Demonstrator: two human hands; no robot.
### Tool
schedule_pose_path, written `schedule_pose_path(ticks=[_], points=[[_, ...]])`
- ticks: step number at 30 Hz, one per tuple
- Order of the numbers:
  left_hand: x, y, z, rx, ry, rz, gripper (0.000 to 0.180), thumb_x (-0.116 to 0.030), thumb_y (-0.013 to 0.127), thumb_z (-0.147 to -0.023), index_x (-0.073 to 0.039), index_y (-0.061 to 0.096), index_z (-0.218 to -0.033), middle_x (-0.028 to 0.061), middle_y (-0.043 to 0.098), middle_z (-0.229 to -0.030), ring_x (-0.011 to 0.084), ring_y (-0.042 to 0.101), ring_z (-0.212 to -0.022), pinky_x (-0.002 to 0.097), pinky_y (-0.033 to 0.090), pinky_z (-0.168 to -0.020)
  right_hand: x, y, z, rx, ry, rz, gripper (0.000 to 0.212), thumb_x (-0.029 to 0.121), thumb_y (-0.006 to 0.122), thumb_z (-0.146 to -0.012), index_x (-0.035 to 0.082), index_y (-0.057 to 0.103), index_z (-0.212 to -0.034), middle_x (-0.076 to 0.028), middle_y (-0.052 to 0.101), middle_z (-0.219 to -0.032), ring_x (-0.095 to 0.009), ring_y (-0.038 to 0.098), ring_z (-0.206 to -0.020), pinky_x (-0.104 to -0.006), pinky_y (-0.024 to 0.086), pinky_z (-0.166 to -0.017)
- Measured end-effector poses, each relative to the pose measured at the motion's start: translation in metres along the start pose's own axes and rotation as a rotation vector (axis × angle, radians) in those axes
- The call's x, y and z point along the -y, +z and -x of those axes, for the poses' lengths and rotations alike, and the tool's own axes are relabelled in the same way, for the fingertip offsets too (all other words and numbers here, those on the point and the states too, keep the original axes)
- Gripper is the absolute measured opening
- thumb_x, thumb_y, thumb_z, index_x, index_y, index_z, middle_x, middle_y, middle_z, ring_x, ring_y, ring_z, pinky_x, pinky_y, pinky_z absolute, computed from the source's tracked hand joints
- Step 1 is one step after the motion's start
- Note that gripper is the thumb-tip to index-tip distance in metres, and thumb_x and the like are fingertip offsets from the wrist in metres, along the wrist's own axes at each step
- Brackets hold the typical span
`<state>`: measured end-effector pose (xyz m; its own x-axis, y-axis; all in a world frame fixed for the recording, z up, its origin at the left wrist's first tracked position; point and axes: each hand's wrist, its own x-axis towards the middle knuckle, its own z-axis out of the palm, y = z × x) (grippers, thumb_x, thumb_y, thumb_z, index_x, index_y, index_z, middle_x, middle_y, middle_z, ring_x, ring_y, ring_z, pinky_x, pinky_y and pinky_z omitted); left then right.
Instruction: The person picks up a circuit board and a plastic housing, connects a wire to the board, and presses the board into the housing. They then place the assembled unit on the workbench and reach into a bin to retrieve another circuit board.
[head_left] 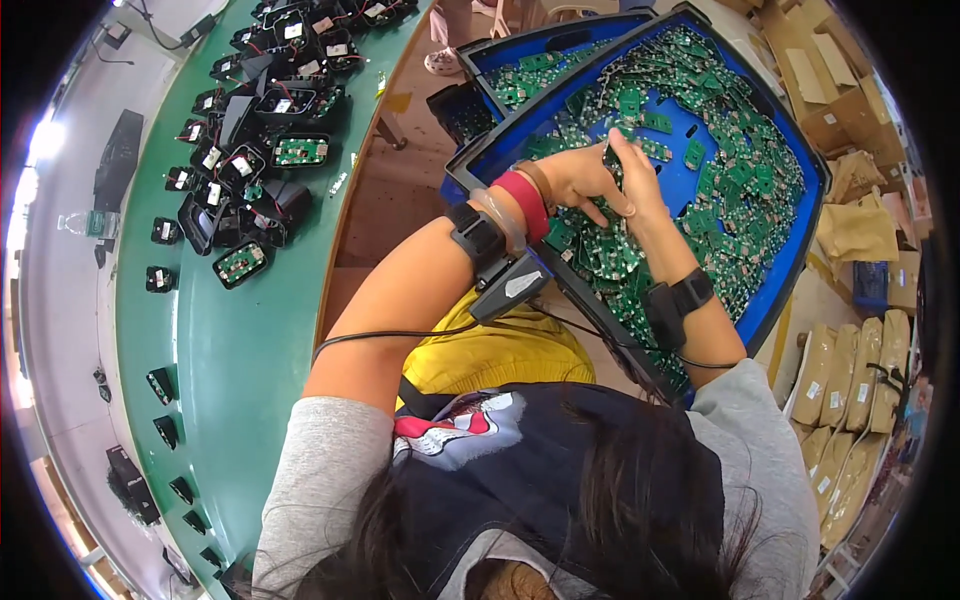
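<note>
To the far left of both hands runs the long green worktop, curving with the lens. Black plastic housings crowd its upper stretch, some with small green boards already seated in them, and a few single black parts sit spaced along its near edge, probably laid out so each can be taken in turn.

Directly under the hands is a big blue tray, tilted toward the person and apparently resting on the lap, which would keep its contents within easy reach. It is heaped with small green circuit boards. A second blue tray with more boards lies beyond the left hand. To the right of the right hand are cardboard boxes and, lower down, a row of tan paper packets.

The left hand lies on the board heap, fingers curled down into it as if steadying or gathering a few; what it actually grips I cannot tell. It wears bangles and a strapped-on black device with a cable. The right hand, touching the left, pinches one small board upright between thumb and fingers, just above the heap, likely lifted to check it. A black band sits on that wrist.
</note>
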<state>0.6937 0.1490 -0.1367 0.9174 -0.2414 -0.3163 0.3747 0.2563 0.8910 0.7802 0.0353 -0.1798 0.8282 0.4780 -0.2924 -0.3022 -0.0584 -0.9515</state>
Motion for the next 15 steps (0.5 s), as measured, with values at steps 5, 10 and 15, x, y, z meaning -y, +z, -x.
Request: schedule_pose_path(ticks=[5, 10, 15], points=[[-0.028, 0.015, 0.030, -0.122, 0.286, -0.411, 0.081, -0.006, 0.083, -0.064, 0.002, 0.040, -0.133, 0.0128, 0.061, -0.107, 0.0218, 0.061, -0.103, 0.0383, 0.058, -0.074, 0.040, 0.026, 0.042, -0.141, -0.274, -0.157, 0.053, 0.038, 0.069, -0.088, -0.002, 0.054, -0.119, -0.011, 0.061, -0.105, -0.018, 0.059, -0.095, -0.0319, 0.047, -0.084], [-0.074, 0.034, 0.048, -0.285, 1.083, -0.745, 0.078, -0.010, 0.081, -0.056, -0.007, 0.050, -0.127, 0.0189, 0.066, -0.107, 0.0338, 0.065, -0.100, 0.0402, 0.053, -0.084, 0.111, 0.032, 0.066, -0.257, -0.921, 0.248, 0.035, 0.034, 0.056, -0.097, 0.002, 0.060, -0.109, -0.008, 0.060, -0.106, -0.018, 0.056, -0.097, -0.0333, 0.043, -0.089], [-0.111, 0.061, 0.167, -0.505, 1.184, -0.892, 0.061, -0.008, 0.075, -0.060, -0.008, 0.048, -0.114, 0.0193, 0.065, -0.095, 0.0422, 0.062, -0.092, 0.0467, 0.051, -0.074, 0.164, 0.106, 0.131, 0.019, -1.014, -0.089, 0.034, 0.032, 0.054, -0.098, 0.002, 0.057, -0.113, -0.009, 0.060, -0.106, -0.018, 0.060, -0.094, -0.0324, 0.050, -0.080]])
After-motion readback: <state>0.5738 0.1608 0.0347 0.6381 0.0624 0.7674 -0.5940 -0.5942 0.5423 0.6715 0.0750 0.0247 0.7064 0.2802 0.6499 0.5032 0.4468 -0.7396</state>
